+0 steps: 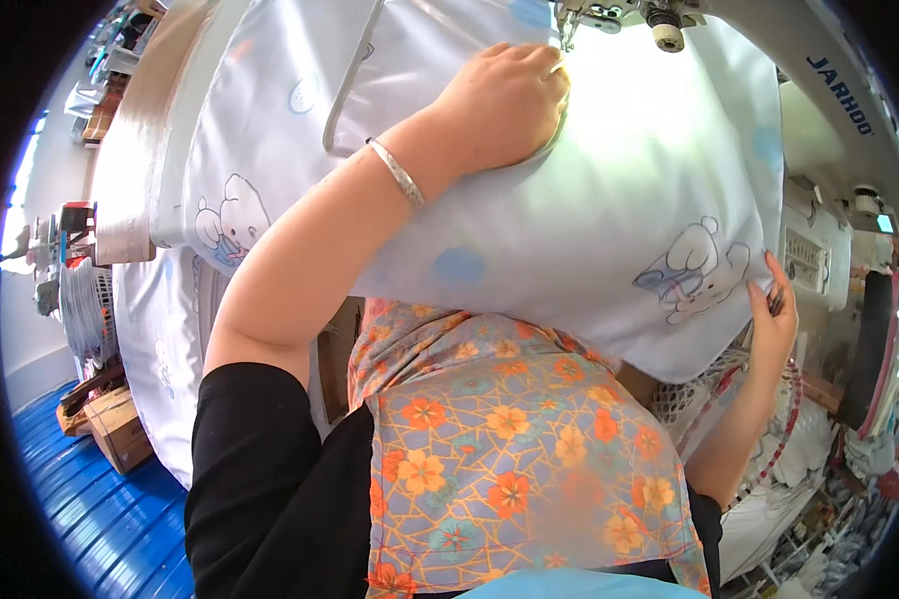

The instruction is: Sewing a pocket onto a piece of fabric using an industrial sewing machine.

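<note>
The large pale cloth (544, 225) lies under the white sewing machine (849, 145); I think it should be guided flat, without pulling, because it looks smooth, slippery and softly draping. The left hand (509, 105) rests curved upon it — whether its fingers grasp, I cannot tell. The right hand (775, 317) lightly pinches the rounded cloth's edge. Fingertips should stay clear of the small metal foot (567, 42).

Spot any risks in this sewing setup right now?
Finger injury: the left hand rests on the white printed fabric, close beside the presser foot; a slip might bring fingertips under it.

Drag: the fabric drapes down in front of the floral apron, so its weight could pull the cloth askew.

Uneven tension: the right hand is at the fabric's right edge, so a tug there might skew it.
</note>
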### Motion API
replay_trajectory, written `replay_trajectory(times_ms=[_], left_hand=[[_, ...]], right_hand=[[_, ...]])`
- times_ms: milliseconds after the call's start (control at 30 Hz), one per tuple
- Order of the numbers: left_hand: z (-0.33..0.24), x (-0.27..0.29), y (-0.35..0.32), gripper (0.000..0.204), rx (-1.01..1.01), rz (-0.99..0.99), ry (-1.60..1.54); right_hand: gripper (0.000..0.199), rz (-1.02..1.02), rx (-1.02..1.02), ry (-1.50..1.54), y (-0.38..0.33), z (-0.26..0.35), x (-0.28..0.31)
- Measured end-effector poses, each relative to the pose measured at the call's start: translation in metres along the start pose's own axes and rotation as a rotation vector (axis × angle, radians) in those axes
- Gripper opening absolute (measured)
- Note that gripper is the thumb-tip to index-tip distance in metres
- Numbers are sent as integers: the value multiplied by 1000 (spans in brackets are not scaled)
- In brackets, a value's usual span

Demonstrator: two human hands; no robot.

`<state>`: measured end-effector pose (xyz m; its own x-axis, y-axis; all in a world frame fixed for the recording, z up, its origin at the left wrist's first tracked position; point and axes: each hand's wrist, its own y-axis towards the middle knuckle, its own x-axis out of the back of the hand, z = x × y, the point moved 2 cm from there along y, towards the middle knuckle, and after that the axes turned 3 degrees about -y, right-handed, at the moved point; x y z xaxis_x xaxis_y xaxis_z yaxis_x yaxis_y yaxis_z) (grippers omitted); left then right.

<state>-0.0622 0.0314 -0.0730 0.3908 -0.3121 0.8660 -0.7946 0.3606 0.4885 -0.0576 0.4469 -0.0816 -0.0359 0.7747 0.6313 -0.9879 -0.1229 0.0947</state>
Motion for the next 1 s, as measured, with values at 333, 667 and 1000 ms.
replay_trajectory(times_ms=[333,667,1000], left_hand=[[9,-7,-1,21,-7,-12,13],[0,0,-4,24,14,37,-65],[-21,11,-17,31,34,58,-37]], right_hand=[[28,-501,-146,190,-47,-48,-28],[10,-15,-741,1519,-144,-24,-140],[16,-104,-37,185,-157,-23,-110]])
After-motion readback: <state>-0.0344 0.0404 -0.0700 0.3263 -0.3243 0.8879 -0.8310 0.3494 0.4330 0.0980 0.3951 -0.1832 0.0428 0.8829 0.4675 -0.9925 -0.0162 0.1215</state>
